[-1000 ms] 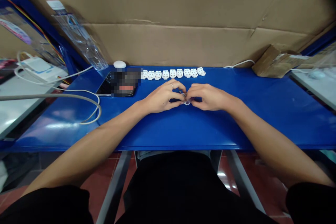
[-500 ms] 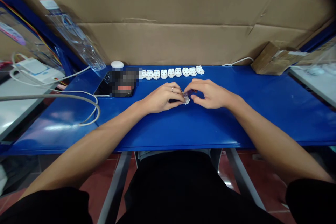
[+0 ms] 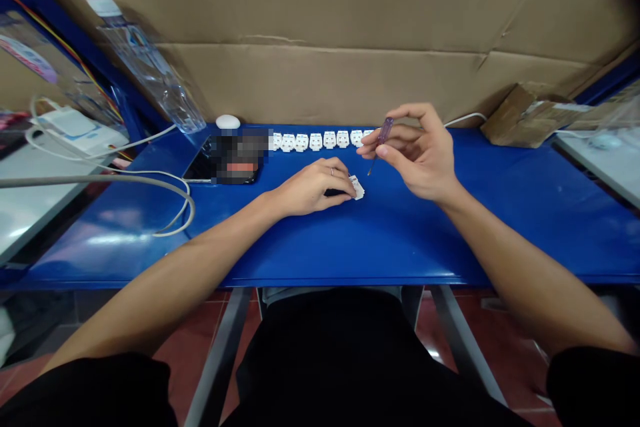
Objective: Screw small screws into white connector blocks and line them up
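Note:
A small white plastic part lies on the blue tabletop, its left side gripped by the fingers of my left hand. That hand rests on the table with thumb and fingers closed on the part. Raised above the table to the right, my right hand holds a small screwdriver with a purple see-through handle. The screwdriver's thin tip points down and to the left, apart from the white part. Behind the hands, a row of similar white parts stands along the back; my right fingers hide its right end.
Left of the row lie a black phone, partly blurred out, and a white rounded object. A clear bottle leans at the back left. Cables loop over the left side. A cardboard box sits at the back right.
My right hand has lifted up and to the right, carrying the screwdriver away from the white part. My left hand stays on the part, which shows more fully now.

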Motion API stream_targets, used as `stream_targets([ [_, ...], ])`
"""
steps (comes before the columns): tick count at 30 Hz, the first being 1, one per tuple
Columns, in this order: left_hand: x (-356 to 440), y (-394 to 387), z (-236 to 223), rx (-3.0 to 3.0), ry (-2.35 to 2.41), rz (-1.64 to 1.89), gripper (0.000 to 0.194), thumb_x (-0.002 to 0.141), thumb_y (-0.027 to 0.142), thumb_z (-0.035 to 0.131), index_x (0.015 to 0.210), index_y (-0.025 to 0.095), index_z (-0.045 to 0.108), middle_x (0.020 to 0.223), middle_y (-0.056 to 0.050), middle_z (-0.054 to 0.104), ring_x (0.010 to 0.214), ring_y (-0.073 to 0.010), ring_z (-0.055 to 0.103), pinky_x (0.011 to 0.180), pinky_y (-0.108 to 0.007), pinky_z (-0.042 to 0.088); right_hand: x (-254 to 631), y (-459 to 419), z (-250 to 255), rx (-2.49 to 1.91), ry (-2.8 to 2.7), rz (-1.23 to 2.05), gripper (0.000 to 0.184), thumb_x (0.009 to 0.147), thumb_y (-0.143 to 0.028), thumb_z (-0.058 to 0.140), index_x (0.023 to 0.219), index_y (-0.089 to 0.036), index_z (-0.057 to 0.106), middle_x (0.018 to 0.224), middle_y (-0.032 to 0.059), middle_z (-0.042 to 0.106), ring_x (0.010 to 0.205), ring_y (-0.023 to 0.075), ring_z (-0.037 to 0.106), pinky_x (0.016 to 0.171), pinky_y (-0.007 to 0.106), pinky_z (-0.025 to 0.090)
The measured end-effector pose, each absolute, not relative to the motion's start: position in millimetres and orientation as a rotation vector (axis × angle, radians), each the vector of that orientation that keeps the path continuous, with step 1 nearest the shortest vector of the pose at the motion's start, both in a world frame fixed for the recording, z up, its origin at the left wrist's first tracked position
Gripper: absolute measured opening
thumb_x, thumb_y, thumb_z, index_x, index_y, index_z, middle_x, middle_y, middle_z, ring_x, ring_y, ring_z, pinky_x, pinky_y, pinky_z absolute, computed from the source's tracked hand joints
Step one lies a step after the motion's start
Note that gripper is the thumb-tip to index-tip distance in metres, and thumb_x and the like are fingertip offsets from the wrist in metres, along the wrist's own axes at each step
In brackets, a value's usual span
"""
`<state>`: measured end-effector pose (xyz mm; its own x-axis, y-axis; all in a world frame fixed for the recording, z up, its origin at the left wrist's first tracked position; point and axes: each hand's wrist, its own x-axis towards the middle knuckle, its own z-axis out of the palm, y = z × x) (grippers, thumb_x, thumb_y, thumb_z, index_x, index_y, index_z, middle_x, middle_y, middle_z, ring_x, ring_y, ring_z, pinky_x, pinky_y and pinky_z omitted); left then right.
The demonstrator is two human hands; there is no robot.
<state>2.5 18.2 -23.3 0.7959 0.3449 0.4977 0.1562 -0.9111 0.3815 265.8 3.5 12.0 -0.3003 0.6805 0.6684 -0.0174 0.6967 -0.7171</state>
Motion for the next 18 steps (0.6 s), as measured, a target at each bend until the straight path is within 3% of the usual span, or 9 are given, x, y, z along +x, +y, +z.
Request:
stream_targets([
  [6,2,16,-22,2.651,0.409,0.863,0.018,0.107,0.02,0.078,0.118,0.028,0.089,0.117,-0.005,0.088,0.117,-0.0264,0.074,0.106,-0.044,0.059,263,-2,6,-0.548,-1.853,0.814,0.073,0.103,-0.056,0.081,0.167,-0.037,0.049,0.126,0.0041,0.082,0.1,0.0253,0.088,0.098,0.047,0.077],
  [18,2,16,-22,2.655,0.387,0.875,0.017,0.108,0.021,0.078,0.119,0.028,0.088,0.115,-0.006,0.087,0.113,-0.0264,0.073,0.104,-0.044,0.06,263,-5,3,-0.517,-1.974,0.8,0.047,0.112,-0.046,0.072,0.155,-0.034,0.059,0.12,0.0027,0.079,0.104,0.0216,0.088,0.092,0.034,0.075],
])
